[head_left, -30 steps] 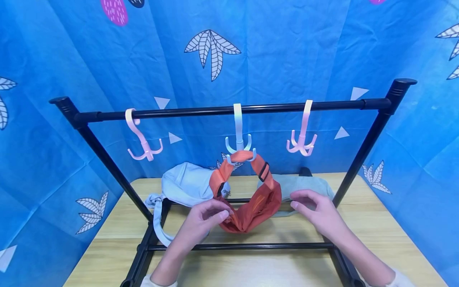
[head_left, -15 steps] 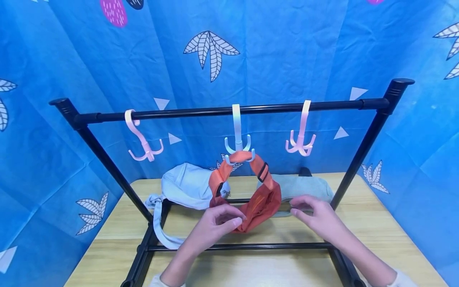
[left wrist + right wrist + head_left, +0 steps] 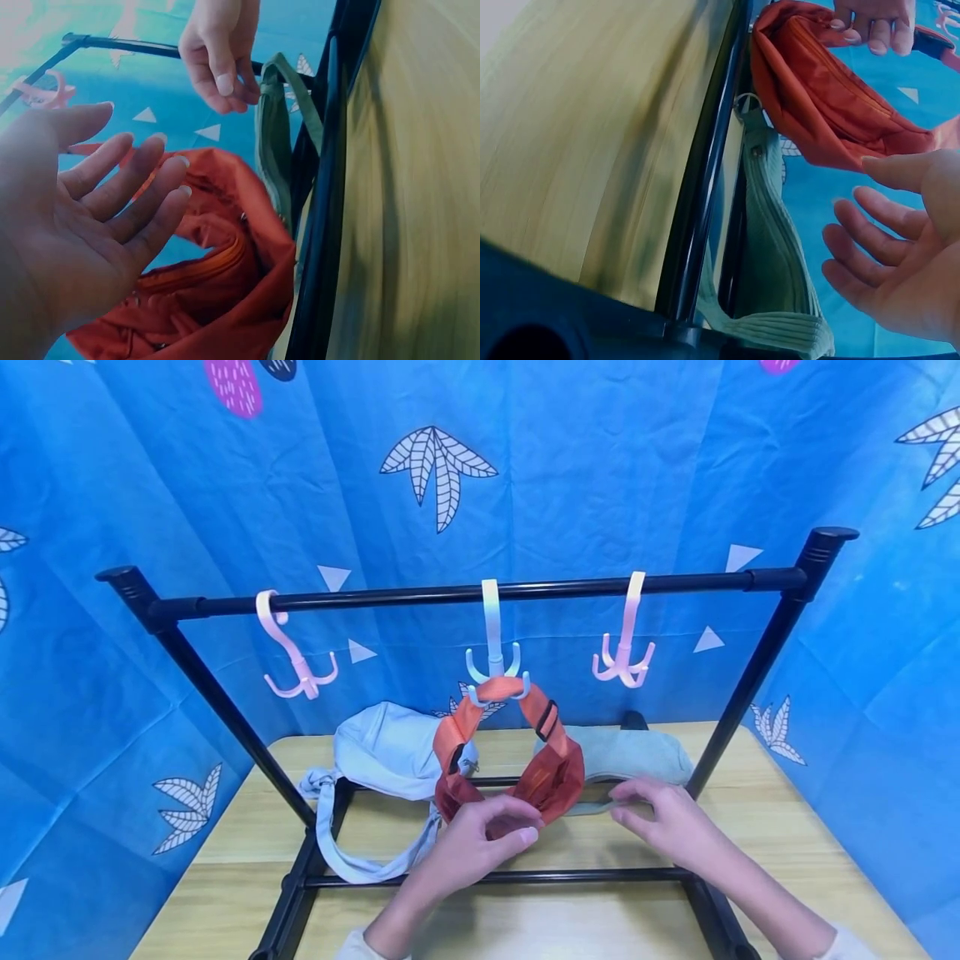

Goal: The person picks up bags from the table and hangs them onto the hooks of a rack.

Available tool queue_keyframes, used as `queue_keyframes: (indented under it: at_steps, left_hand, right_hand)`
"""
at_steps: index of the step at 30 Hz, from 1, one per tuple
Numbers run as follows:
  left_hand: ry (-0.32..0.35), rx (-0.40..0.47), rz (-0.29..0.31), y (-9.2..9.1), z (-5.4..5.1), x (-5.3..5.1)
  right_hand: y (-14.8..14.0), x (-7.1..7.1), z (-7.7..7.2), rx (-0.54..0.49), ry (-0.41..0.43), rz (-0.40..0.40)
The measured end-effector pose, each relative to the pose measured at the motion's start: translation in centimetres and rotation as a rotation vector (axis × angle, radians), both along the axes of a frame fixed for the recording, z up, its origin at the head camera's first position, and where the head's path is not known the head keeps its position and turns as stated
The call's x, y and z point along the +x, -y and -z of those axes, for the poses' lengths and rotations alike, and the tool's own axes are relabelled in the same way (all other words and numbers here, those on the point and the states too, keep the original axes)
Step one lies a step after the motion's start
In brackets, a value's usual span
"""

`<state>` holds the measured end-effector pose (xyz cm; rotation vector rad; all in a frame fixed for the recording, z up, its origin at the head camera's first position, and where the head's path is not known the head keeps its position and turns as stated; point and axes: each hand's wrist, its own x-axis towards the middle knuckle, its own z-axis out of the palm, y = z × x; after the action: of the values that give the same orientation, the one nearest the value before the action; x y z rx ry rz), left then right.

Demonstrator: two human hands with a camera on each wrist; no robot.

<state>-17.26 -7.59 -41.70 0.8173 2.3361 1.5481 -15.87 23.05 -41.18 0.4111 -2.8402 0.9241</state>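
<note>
A red-orange bag (image 3: 558,781) hangs by its strap from the blue hook (image 3: 493,635) in the middle of the rack. In front of the bag's lower part is my left hand (image 3: 480,843), fingers loosely bent and holding nothing; the left wrist view shows its palm beside the red bag (image 3: 255,225). To the right, my right hand (image 3: 667,818) is held with relaxed fingers, nearest to the grey-green bag (image 3: 630,753) on the table. Nothing is in that hand (image 3: 900,247) in the right wrist view either.
Pink hooks (image 3: 300,668) (image 3: 624,652) hang left and right on the black top bar (image 3: 390,597). A light blue bag (image 3: 386,747) with a knotted strap lies at the left on the wooden table (image 3: 225,860). Black lower bars cross the table.
My left hand has moved right across the front of the red bag, whose lower part has shifted a little. My right hand has stayed nearly in place. The head view has shifted slightly.
</note>
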Motion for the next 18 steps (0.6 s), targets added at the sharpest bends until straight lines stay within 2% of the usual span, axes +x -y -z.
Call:
queue_keyframes:
  at_steps: [5, 9, 18]
  left_hand:
    - [-0.02, -0.016, 0.014, -1.2, 0.3, 0.1]
    - [-0.083, -0.043, 0.04, -2.3, 0.6, 0.1]
    - [-0.193, -0.13, 0.084, -4.3, 0.5, -0.1]
  right_hand:
    - [-0.1, 0.0, 0.0, 0.043, 0.026, -0.015]
    - [-0.2, -0.1, 0.2, 0.081, 0.056, -0.025]
    - [-0.6, -0.3, 0.5, 0.171, 0.044, -0.035]
